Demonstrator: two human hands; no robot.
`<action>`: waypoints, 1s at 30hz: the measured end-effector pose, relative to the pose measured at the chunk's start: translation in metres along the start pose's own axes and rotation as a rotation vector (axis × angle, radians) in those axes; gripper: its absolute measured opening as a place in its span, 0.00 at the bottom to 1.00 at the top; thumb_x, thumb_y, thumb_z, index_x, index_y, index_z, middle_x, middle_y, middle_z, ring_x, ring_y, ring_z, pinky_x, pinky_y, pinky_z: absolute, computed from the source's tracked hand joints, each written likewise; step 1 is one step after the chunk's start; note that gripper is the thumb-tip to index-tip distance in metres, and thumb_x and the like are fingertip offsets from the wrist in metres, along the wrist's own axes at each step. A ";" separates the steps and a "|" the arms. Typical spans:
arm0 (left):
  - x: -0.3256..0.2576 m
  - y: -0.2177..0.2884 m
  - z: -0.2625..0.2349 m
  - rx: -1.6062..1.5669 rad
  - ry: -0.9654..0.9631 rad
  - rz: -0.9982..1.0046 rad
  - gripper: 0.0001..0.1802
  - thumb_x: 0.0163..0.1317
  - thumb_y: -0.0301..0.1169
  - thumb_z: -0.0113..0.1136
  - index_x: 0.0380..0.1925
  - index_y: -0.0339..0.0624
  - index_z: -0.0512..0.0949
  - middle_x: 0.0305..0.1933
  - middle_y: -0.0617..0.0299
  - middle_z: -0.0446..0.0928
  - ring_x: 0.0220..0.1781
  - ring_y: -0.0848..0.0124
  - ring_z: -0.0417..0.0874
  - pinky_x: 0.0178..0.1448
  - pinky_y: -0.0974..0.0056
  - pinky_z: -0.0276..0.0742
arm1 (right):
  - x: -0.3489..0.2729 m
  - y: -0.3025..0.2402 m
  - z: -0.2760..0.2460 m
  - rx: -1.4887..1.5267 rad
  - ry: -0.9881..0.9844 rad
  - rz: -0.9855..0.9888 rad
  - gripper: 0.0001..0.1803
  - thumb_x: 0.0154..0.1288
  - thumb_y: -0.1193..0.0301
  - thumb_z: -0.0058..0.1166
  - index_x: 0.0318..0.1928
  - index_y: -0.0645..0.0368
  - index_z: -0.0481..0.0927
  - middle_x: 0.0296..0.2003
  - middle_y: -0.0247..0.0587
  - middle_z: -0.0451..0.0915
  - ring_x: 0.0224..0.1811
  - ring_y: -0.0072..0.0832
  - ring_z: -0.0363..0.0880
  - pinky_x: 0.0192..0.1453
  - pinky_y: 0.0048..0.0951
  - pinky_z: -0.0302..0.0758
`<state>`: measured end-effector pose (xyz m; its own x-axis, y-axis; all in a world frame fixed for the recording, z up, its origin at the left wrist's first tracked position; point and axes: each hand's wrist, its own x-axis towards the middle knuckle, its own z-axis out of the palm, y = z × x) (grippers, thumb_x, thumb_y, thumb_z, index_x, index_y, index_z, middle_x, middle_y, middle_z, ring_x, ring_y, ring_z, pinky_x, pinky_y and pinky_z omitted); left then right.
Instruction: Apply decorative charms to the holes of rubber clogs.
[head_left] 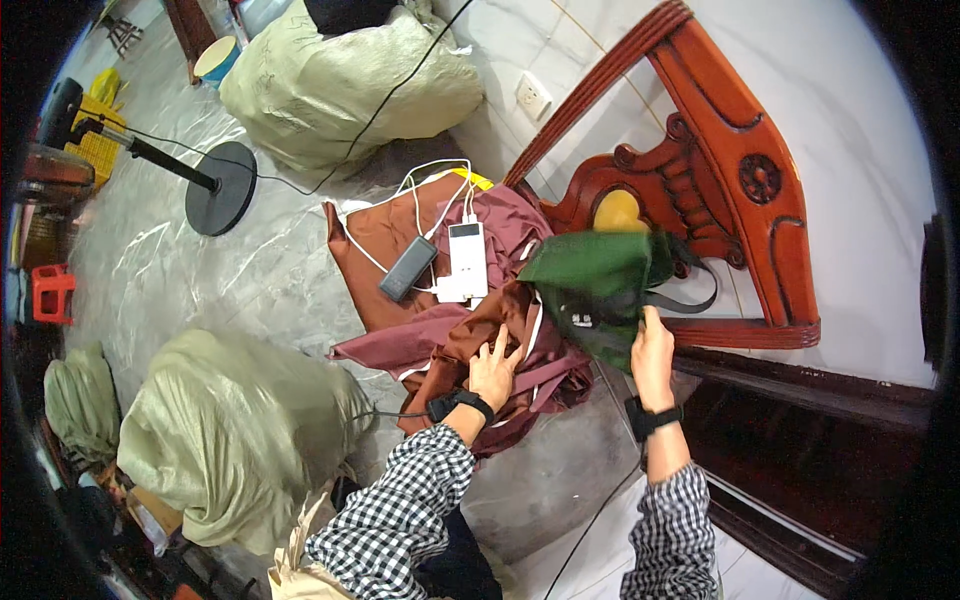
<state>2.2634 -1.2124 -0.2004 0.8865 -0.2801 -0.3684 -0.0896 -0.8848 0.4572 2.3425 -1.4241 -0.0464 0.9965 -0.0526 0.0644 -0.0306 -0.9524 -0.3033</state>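
Observation:
My left hand (491, 376) rests with its fingers spread on shiny brown cloth (478, 340), part of a crumpled heap with maroon cloth (410, 338). My right hand (652, 357) is closed on the lower right edge of a dark green fabric piece (590, 275), which looks like a bag. A dark strap (700, 295) loops out on its right, and a small white mark shows on its front. Just beyond my left hand, a white power strip (467, 262) and a dark grey power bank (408, 269) lie on the cloth, with white cables plugged in.
A carved red-brown wooden chair (785, 200) stands against the tiled wall at the right. Large pale green sacks (235, 430) sit at the left and the back. A round black stand base (222, 188) is on the grey floor, with a black cable running past it.

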 end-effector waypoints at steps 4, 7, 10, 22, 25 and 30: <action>-0.017 -0.006 -0.032 -0.161 -0.050 0.064 0.36 0.53 0.33 0.59 0.64 0.63 0.62 0.73 0.53 0.47 0.57 0.46 0.67 0.57 0.48 0.70 | 0.016 0.006 0.005 -0.024 -0.116 0.019 0.12 0.60 0.79 0.50 0.45 0.65 0.74 0.30 0.65 0.77 0.36 0.58 0.76 0.37 0.50 0.72; -0.034 -0.016 -0.048 -0.213 -0.046 0.086 0.37 0.52 0.34 0.61 0.65 0.60 0.61 0.73 0.53 0.47 0.58 0.45 0.66 0.59 0.48 0.68 | 0.021 0.002 -0.008 -0.095 -0.126 0.140 0.13 0.60 0.72 0.54 0.43 0.68 0.71 0.31 0.65 0.77 0.36 0.58 0.77 0.37 0.49 0.73; -0.060 -0.019 -0.054 -0.294 0.037 0.089 0.34 0.52 0.32 0.60 0.62 0.49 0.64 0.70 0.52 0.53 0.61 0.51 0.65 0.60 0.50 0.68 | 0.008 -0.002 -0.029 0.088 -0.169 0.222 0.18 0.58 0.67 0.59 0.42 0.69 0.70 0.31 0.62 0.79 0.36 0.55 0.79 0.38 0.46 0.73; -0.167 -0.023 -0.126 -0.647 0.112 0.041 0.22 0.61 0.29 0.52 0.57 0.38 0.68 0.62 0.50 0.66 0.63 0.53 0.68 0.64 0.57 0.66 | -0.089 -0.095 -0.063 0.100 0.170 -0.037 0.36 0.58 0.76 0.55 0.67 0.62 0.57 0.66 0.55 0.55 0.71 0.50 0.50 0.72 0.45 0.50; -0.206 -0.027 -0.143 -0.729 0.145 -0.003 0.21 0.62 0.29 0.52 0.55 0.37 0.69 0.58 0.50 0.69 0.61 0.54 0.70 0.62 0.57 0.67 | -0.122 -0.128 -0.059 0.216 0.057 -0.240 0.25 0.59 0.77 0.52 0.59 0.64 0.68 0.61 0.53 0.64 0.66 0.49 0.59 0.69 0.45 0.55; -0.313 -0.050 -0.170 -0.708 0.110 -0.101 0.21 0.61 0.29 0.54 0.54 0.37 0.70 0.54 0.48 0.73 0.58 0.53 0.73 0.61 0.57 0.69 | -0.206 -0.184 -0.004 0.597 -0.621 -0.476 0.21 0.58 0.76 0.54 0.54 0.62 0.72 0.55 0.51 0.71 0.56 0.45 0.72 0.59 0.39 0.71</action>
<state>2.0678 -1.0168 0.0298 0.9187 -0.1380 -0.3701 0.2777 -0.4406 0.8537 2.1420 -1.2389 -0.0001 0.7635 0.6271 -0.1545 0.2588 -0.5162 -0.8165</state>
